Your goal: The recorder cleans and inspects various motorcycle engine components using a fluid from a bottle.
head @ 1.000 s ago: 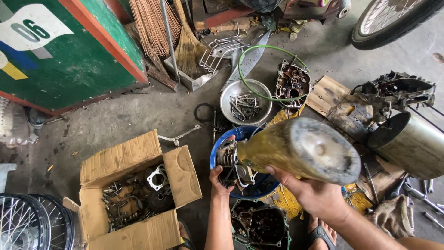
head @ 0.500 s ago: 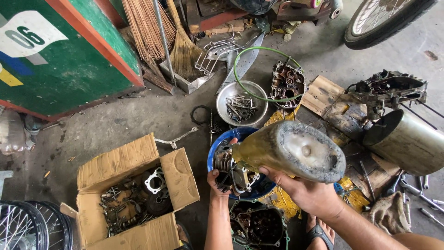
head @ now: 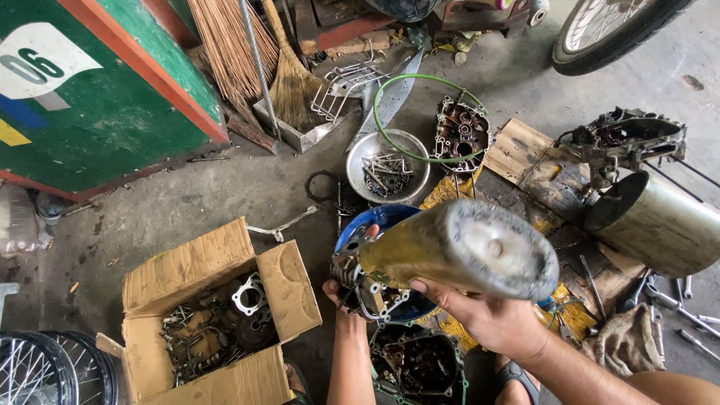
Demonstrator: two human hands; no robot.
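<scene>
Two bare hands work over a blue basin (head: 356, 229) on the concrete floor (head: 225, 195), near the middle of the scene. Largest at hand is a yellowish plastic bottle (head: 465, 251), tipped on its side with its flat bottom toward the camera and its neck pointing left and down to the basin. The right hand (head: 495, 319) comes in from the near right, forearm slanting up and left, palm under the bottle and fingers curled up around its near side, clenched on it. The left hand (head: 341, 289) rises on a straight forearm from the near edge; its fingers wrap a small metal engine part (head: 360, 281) held over the basin's near-left rim, just under the bottle's neck.

Left of the hands sits an open cardboard box (head: 202, 315) of greasy parts. Far of the basin stands a steel bowl (head: 388, 176) of bolts, with an engine case (head: 461, 135) beside it and a green hose loop (head: 420, 112) over both. A metal cylinder (head: 660, 221) lies to the right. Another engine case (head: 416, 364) lies between the forearms.
</scene>
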